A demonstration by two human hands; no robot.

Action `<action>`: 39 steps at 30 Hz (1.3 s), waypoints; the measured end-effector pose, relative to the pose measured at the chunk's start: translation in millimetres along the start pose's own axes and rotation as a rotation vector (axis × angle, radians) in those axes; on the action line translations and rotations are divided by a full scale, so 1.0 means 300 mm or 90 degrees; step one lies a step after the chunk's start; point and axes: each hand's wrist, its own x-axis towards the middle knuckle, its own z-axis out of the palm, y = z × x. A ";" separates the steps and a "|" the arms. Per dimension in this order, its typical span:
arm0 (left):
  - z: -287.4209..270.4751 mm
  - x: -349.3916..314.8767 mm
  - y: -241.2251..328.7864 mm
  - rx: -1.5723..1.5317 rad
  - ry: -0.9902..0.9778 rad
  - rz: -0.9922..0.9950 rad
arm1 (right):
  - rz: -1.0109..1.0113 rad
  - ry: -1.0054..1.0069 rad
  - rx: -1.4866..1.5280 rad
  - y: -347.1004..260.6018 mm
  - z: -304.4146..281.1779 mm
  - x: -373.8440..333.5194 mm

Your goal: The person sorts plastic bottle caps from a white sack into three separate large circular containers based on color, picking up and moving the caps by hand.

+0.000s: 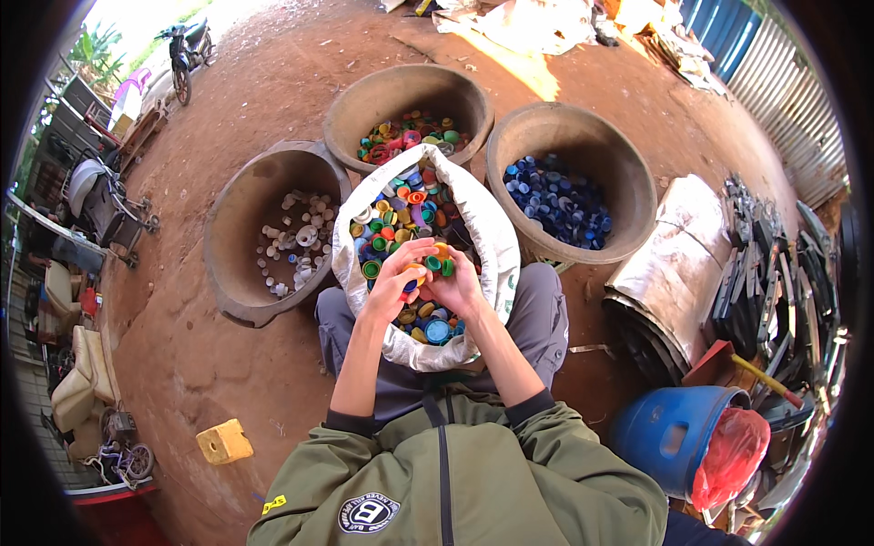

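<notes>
Between my knees stands a white woven sack (pixel 496 214), its rim rolled outward, holding many mixed-colour plastic bottle caps (pixel 439 331). Both hands are over the sack's mouth, close together. My left hand (pixel 393 280) has curled fingers around a few caps, a blue one and an orange one among them. My right hand (pixel 458 287) is cupped and closed on several caps; green caps (pixel 440 266) show at its fingertips. How many caps lie inside the palms is hidden.
Three round tubs stand around the sack: white caps in the left tub (pixel 238 214), red, green and yellow caps in the far tub (pixel 364 96), blue caps in the right tub (pixel 569 123). A blue drum (pixel 651 437) lies at lower right, a yellow block (pixel 224 442) at lower left.
</notes>
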 end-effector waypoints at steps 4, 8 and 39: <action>0.005 0.009 -0.007 0.004 0.032 0.029 | -0.014 0.052 0.043 0.023 0.054 -0.016; 0.049 0.030 0.005 0.053 0.050 0.034 | 0.014 0.072 0.004 0.023 0.098 -0.043; -0.181 0.016 -0.249 -0.555 0.164 -0.170 | -0.140 0.065 -0.190 -0.460 0.587 0.620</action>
